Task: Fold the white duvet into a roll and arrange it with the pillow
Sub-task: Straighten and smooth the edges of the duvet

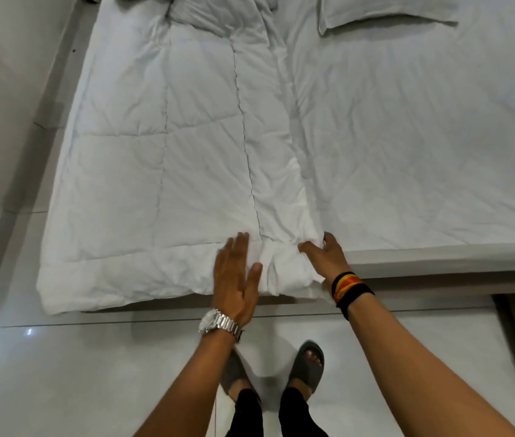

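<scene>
The white duvet [168, 171] is pressed flat by the released left hand [237, 279]; its near corner is grasped by the right hand [325, 257] on the bed [423, 137].

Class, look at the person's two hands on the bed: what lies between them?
In the head view, only the near end of the duvet lies between the left hand and the right hand: bunched white fabric crossed by a stitched seam.

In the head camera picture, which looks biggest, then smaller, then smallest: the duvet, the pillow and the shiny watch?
1. Duvet, by far the biggest.
2. Pillow, though it is farther away and partly cut off.
3. Watch, the smallest.
</scene>
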The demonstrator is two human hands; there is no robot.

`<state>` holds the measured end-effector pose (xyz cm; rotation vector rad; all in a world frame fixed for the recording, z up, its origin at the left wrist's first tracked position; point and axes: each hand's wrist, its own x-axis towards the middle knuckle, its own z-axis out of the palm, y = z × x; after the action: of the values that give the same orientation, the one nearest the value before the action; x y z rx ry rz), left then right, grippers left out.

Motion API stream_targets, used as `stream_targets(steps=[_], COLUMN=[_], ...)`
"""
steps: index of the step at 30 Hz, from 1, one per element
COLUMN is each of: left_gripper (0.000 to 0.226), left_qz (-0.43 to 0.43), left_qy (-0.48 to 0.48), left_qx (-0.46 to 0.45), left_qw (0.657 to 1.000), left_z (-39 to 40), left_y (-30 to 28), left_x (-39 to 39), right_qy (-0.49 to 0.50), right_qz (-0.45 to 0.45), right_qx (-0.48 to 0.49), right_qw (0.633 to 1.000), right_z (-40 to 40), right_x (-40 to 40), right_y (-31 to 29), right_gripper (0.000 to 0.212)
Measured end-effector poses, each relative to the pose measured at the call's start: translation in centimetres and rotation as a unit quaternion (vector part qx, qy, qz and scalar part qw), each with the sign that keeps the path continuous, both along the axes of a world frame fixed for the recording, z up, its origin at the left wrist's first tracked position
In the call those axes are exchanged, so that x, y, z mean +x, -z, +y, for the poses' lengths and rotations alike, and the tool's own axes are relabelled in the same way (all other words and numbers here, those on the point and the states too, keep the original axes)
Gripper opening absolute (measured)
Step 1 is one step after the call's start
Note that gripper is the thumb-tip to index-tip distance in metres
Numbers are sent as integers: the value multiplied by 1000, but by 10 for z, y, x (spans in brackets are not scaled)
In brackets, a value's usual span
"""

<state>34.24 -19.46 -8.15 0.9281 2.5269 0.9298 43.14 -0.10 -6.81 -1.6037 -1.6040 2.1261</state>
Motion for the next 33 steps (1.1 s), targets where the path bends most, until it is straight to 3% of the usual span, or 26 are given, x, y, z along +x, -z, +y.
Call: stream_targets(steps=[2, 4, 7, 10, 13, 16, 19, 22, 24, 26, 29, 33], left_gripper=[77, 74, 75, 69, 71, 69, 66, 67, 71, 80, 106, 149], left_qz=[34, 51, 69, 100, 86, 27, 30, 65, 70, 51, -26, -144], left_qy=[-24, -17, -8, 33, 101, 151, 132, 39, -96, -257, -419, -455], left_qx=[-29, -58, -80, -79, -141, -245, -223, -175, -145, -128, -114, -87], left_qw=[999, 997, 994, 991, 981, 957, 965, 982, 982, 957, 900, 875], left_z=[-1, 8, 24, 36, 40, 24, -2, -46, -86, -129, -193, -260], left_y=[5, 5, -7, -21, -17, 12, 30, 30, 29, 30, 40, 53], left_x=[-18, -31, -36, -28, -3, 8, -4, -32, -67, -115, -183, -249], right_qy=[-52, -95, -40, 16, 28, -50, -143, -244, -309, -352, -391, -396], right_qz=[17, 31, 76, 94, 29, -78, -176, -194, -155, -148, -207, -281], right_qx=[26, 46, 37, -20, -48, 72, 275, 450, 525, 569, 543, 504], right_qw=[998, 994, 996, 995, 998, 993, 934, 837, 778, 728, 714, 715], right_z=[-19, -35, -32, -18, -20, -31, -52, -87, -107, -119, -121, -129], right_x=[3, 11, 38, 90, 134, 130, 91, 40, -4, -48, -87, -100], right_y=[2, 4, -5, -9, 3, 21, 28, 25, 28, 41, 69, 91], right_gripper=[83, 87, 66, 57, 44, 55, 80, 89, 84, 82, 79, 84])
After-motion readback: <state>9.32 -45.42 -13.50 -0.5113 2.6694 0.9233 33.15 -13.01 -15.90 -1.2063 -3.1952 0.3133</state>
